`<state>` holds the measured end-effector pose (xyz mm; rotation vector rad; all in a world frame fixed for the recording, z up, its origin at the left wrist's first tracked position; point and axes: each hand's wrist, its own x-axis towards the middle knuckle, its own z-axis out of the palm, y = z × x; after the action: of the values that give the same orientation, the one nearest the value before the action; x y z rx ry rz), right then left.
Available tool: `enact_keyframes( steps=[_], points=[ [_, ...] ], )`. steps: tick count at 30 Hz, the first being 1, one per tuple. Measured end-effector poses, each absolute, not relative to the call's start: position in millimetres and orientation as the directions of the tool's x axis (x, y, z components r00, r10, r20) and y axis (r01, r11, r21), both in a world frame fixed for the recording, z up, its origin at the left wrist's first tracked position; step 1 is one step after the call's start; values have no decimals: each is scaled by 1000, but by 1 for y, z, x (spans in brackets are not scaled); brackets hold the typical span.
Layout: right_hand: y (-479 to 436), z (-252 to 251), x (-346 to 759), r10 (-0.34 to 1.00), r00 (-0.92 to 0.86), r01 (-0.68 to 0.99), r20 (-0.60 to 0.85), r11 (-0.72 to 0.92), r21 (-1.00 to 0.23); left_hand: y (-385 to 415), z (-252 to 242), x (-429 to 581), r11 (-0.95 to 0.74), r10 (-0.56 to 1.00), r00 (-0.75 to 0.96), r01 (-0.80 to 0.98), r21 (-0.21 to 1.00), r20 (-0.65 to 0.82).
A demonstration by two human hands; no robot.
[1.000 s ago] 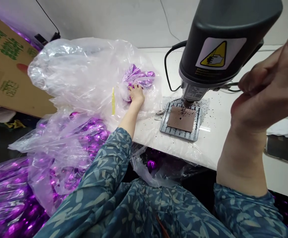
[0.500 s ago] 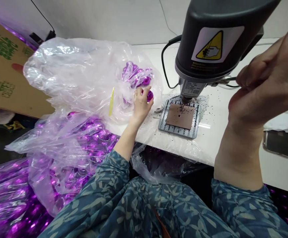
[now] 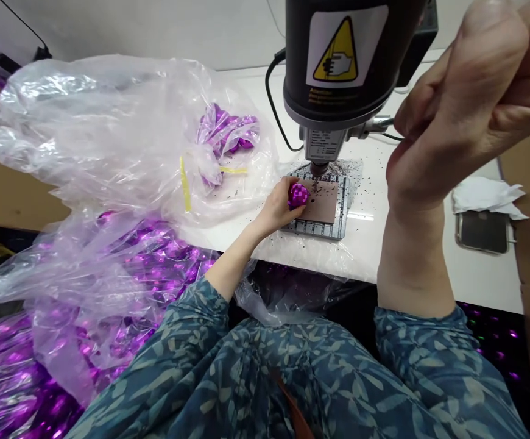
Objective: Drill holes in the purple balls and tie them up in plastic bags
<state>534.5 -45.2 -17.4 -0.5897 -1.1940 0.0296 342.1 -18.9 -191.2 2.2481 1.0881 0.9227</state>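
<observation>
Left hand (image 3: pixel 279 206): centre of the frame, on the white surface (image 3: pixel 397 244), its fingers closed around a small shiny purple ball (image 3: pixel 298 195).
Purple ball: held at the left edge of the brown pad (image 3: pixel 323 201), just left of and below the drill tip (image 3: pixel 316 173); whether it touches the tip cannot be told.
Brown pad: a flat square lying on a grey slotted metal plate (image 3: pixel 342 213), directly under the drill.
Drill press (image 3: pixel 338 67): dark housing at the top centre of the frame, with a yellow triangle warning label (image 3: pixel 337 46) facing the camera; a black cable (image 3: pixel 276 110) loops down from its left side onto the surface.
Right hand (image 3: pixel 466 103): upper right of the frame, raised and close to the camera, fingers closed on a thin metal lever (image 3: pixel 379 124) that sticks out from the right side of the drill press.
Dust (image 3: pixel 354 171): dark specks scattered on the surface around the metal plate, thickest behind it.
Plastic bag (image 3: pixel 109 140): large, clear and crumpled, filling the left half of the frame, lying partly on the surface and spilling over its front edge; a cluster of purple pieces (image 3: pixel 228 131) shows through it near the upper centre, and many more (image 3: pixel 164 262) lie in its lower part.
Phone (image 3: pixel 482 231): dark, flat on the surface at the right, with a crumpled white tissue (image 3: pixel 484 195) just behind it.
Sleeves (image 3: pixel 192 341): blue-green leaf-patterned cloth across the bottom of the frame.
</observation>
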Motion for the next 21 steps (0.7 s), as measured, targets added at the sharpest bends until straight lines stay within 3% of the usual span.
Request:
enact_keyframes(
  steps=[6, 10, 14, 21],
  points=[
    [-57, -7, 532, 445, 376, 280, 813, 781, -558, -20, -186, 346, -628, 767, 530, 510, 588, 360],
    [-60, -8, 530, 389, 346, 284, 854, 824, -490, -17, -193, 350, -500, 846, 425, 428, 753, 320],
    [-58, -11, 529, 365, 356, 289, 861, 833, -472, -12, -202, 354, -298, 919, 344, 289, 910, 191],
    [-53, -16, 530, 295, 342, 275, 892, 876, -395, -7, -210, 356, -273, 925, 333, 254, 928, 181]
  ],
)
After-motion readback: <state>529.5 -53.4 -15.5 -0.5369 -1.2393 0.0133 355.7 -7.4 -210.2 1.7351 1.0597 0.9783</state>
